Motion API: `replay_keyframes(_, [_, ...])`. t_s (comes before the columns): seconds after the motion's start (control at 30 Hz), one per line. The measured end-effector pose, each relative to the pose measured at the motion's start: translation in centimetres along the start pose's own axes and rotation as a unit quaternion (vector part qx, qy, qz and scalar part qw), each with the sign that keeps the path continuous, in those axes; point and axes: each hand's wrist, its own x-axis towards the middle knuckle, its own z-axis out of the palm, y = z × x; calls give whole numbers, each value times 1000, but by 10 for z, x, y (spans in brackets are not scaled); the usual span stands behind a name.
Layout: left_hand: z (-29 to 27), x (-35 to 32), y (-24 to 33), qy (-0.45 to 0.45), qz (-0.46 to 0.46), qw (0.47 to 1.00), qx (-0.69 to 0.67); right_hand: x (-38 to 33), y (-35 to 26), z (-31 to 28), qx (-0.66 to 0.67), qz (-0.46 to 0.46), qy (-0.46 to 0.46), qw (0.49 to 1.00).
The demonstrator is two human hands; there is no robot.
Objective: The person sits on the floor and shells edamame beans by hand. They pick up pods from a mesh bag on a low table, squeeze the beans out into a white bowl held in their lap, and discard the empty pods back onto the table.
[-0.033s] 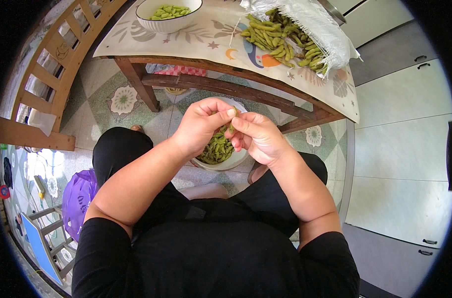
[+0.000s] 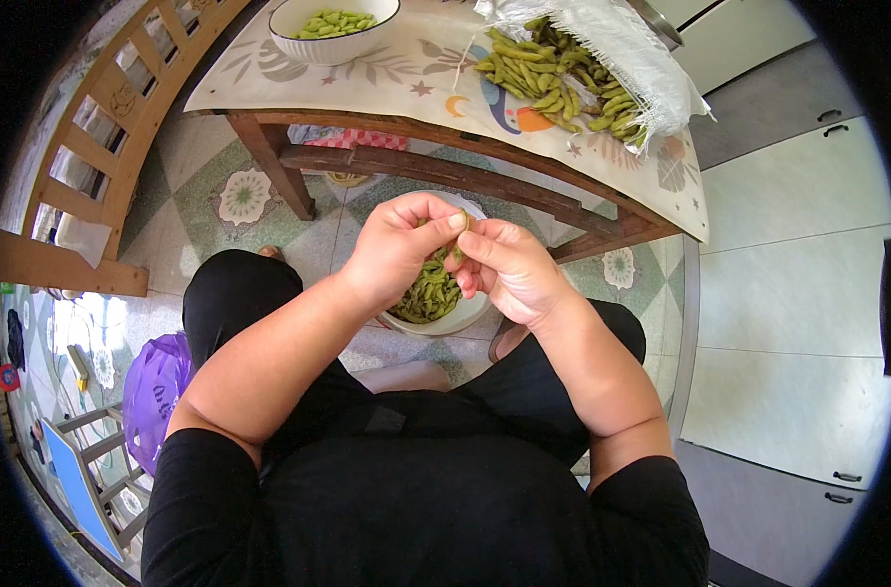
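Left hand (image 2: 403,240): up in front of the person, over the knees, thumb and forefinger pinched on one end of a small green pod (image 2: 464,219).
Right hand (image 2: 514,264): close in from the other side, its tips gathered at the same pod, so the two hands meet there, almost thumb to thumb.
Pod's lie: right between the hands, neither one nearer; its long axis seems to run away from the body, slightly aslant, though the fingers cover so much that I can't be sure, nor tell whether it is split.
White basin (image 2: 462,321): low down, directly below the joined hands and apart from them, a heap of green pods or husks (image 2: 428,293) inside; from here I can't say which.
White bowl (image 2: 318,50): dark-rimmed, on the far left of the bench (image 2: 387,96), with pale green beans (image 2: 336,23) in it; the left hand is the nearer, yet well apart.
Loose pods (image 2: 535,76): spread on the bench's right, spilling from under a white woven sack (image 2: 626,49), ahead of the right hand and well clear of it.
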Motion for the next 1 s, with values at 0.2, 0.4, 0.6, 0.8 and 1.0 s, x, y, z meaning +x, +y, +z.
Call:
replay_keyframes(0.2, [5, -1, 1, 25, -16, 998, -52, 2, -1, -6, 30, 4, -43, 999])
replay_keyframes(0.4, [-2, 2, -7, 33, -78, 984, -154, 5, 3, -10, 38, -8, -55, 998])
replay_keyframes(0.6, [-10, 7, -13, 40, -108, 974, -193, 8, 1, -11, -18, -18, -11, 1000])
replay_keyframes(0.8, [-8, 8, -23, 55, -51, 990, -122, 6, 5, -1, -227, -103, 126, 960])
replay_keyframes(1.0, [-1, 6, -25, 108, -109, 970, -190, 14, 14, -1, -574, -285, 219, 735])
